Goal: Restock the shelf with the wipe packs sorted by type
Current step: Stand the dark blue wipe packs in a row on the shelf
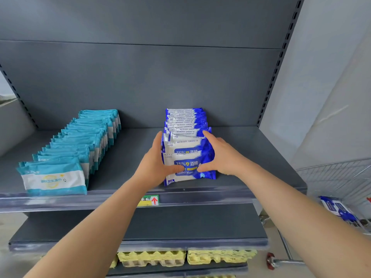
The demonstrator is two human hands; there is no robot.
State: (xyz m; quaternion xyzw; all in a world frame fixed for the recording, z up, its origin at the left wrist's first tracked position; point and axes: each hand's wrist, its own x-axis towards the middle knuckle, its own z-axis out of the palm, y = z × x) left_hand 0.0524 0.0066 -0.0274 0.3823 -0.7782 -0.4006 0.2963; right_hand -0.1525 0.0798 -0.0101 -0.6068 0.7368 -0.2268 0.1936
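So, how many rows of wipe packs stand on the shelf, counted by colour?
teal row: 1
blue row: 1, front packs held by the left hand and the right hand
Total: 2 rows

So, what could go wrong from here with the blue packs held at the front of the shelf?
The front blue packs, gripped between the left hand and right hand, sit close to the shelf edge. Released unevenly, they might tip or slide off it. Pressing them back could also skew the blue row behind, which looks slightly uneven.
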